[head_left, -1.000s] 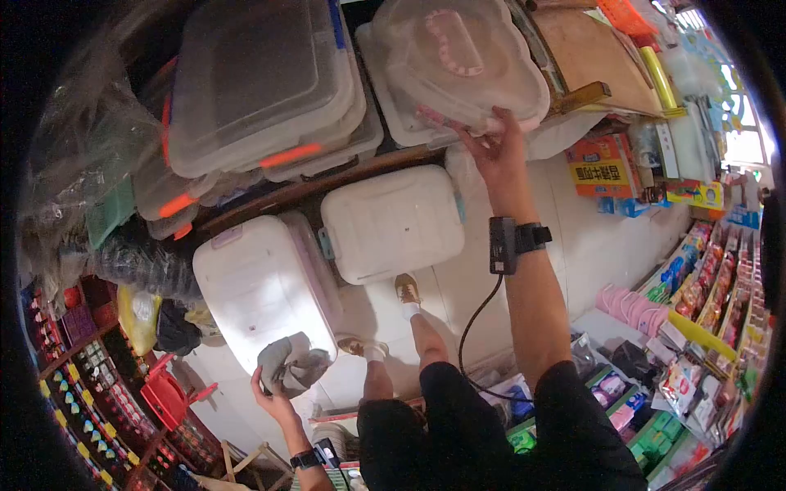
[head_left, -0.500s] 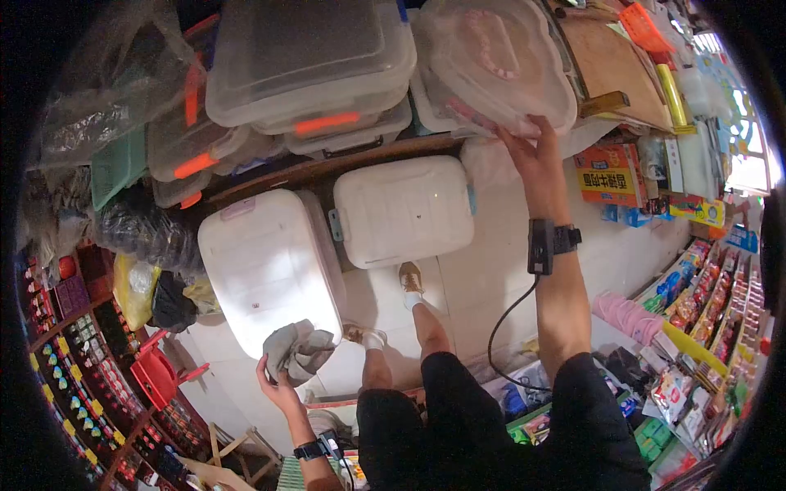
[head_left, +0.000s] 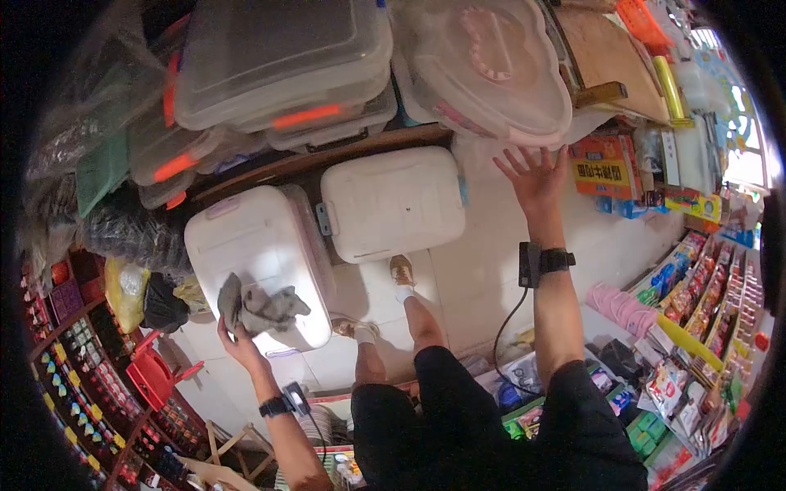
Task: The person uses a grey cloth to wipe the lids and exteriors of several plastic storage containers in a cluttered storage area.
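Observation:
A crumpled grey cloth [head_left: 266, 309] hangs from my left hand [head_left: 238, 344], whose fingers are closed on its near edge. It overlaps the lower part of a white lidded storage bin [head_left: 254, 233] on the floor. My right hand [head_left: 538, 186] holds nothing, its fingers spread apart. Its fingertips are just below the rounded edge of a translucent box with a wavy-edged lid [head_left: 524, 78]. A second white lidded bin [head_left: 393, 204] sits on the floor between my hands.
Clear bins with orange latches [head_left: 307, 116] are stacked on the raised ledge. A red plastic chair [head_left: 152, 376] stands at the lower left. Packaged goods [head_left: 688, 295] line the right, near an orange carton [head_left: 606, 168]. Plastic bags [head_left: 127, 290] are at the left.
My right hand has come off the translucent box, dropping lower with fingers spread. My left hand has moved left with the cloth, now over the white bin. The view has shifted slightly.

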`<state>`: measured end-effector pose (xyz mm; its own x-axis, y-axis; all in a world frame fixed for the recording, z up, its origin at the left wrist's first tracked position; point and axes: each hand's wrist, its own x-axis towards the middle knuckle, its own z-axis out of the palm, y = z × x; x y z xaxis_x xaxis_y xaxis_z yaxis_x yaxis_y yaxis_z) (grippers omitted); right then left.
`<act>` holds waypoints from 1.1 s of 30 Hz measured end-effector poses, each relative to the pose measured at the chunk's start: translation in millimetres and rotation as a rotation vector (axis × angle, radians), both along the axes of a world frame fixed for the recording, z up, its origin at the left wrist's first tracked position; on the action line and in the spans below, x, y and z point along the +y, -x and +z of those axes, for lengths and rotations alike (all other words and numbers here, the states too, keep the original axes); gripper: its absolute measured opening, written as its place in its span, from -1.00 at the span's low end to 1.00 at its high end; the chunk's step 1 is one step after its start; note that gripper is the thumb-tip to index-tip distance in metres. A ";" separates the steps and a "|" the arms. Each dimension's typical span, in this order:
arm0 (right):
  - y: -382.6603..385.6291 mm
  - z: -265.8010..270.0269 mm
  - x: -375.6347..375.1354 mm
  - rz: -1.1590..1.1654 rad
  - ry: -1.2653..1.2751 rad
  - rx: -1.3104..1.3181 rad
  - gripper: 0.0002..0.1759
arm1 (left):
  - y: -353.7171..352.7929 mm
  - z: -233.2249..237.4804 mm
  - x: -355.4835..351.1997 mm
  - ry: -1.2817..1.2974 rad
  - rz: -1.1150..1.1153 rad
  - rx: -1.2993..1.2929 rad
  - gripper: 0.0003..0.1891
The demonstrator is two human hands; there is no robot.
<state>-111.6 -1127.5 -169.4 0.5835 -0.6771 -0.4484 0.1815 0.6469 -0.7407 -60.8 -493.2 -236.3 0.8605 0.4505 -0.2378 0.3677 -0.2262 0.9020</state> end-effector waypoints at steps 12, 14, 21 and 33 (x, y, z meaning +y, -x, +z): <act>-28.1 -55.7 -113.3 0.285 0.025 0.001 -0.28 | -104.9 50.4 -408.5 0.370 -0.826 -0.281 -0.33; -29.3 -60.3 -118.5 0.281 -0.052 -0.027 -0.34 | -133.9 59.8 -470.4 0.496 -0.758 -0.343 -0.26; -39.9 -71.2 -116.4 0.363 0.248 0.008 -0.34 | -164.4 86.1 -522.3 0.457 -0.744 -0.163 -0.41; 79.1 -42.1 -58.0 0.221 0.194 0.248 -0.35 | -44.6 85.3 -462.8 0.428 -0.689 -0.051 -0.44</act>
